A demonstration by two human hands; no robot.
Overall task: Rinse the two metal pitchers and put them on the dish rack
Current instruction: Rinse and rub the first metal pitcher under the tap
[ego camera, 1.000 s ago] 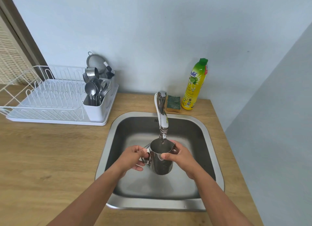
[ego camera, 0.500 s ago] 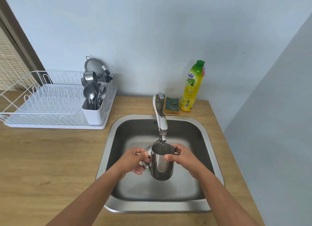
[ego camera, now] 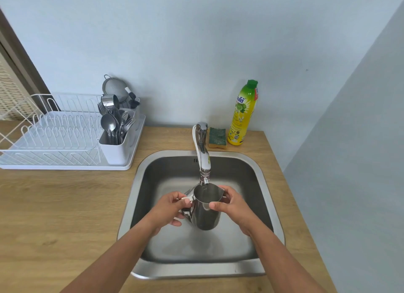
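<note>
A shiny metal pitcher [ego camera: 206, 214] is held upright over the steel sink [ego camera: 260, 172], its mouth just under the tap spout [ego camera: 204, 161]. My left hand [ego camera: 169, 208] grips its handle on the left side. My right hand [ego camera: 231, 205] holds the body and rim from the right, thumb on the front wall. A second pitcher may lie behind the first, where a sliver of metal [ego camera: 188, 192] shows. The white dish rack [ego camera: 63, 137] stands on the counter to the left, its plate slots bare.
A white cutlery holder [ego camera: 115, 144] full of spoons and forks sits at the rack's right end, with a small metal cup [ego camera: 109, 101] and a strainer [ego camera: 114, 88] behind. A green sponge [ego camera: 217, 137] and a yellow soap bottle [ego camera: 243, 113] stand behind the sink. A wall closes the right.
The pitcher stays under the spout with both hands on it. The view has tilted up a little; my hands have barely shifted.
</note>
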